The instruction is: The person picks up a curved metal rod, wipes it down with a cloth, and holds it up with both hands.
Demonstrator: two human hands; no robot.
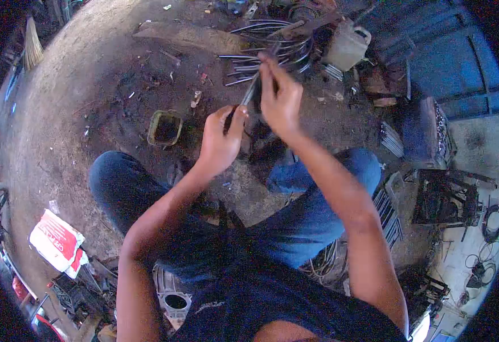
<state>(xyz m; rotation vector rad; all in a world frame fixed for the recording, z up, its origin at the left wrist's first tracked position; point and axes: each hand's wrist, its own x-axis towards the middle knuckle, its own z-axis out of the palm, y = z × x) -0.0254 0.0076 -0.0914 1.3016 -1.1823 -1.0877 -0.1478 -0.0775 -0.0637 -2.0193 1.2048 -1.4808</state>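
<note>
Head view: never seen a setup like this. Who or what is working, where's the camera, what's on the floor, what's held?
No robot here: a seated person works bare-handed. The only picture comes from a camera on their head, looking down over arms and knees. The left hand holds a thin rod; the right hand, slightly blurred, appears to grip it farther up. On the ground lie more rods, an open container, a jug and a red-and-white bag.

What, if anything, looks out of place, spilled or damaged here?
Scraps litter the stained floor, which looks untidy. No spill or breakage is plain. The rod between the left hand and right hand is too blurred to check for damage.
</note>
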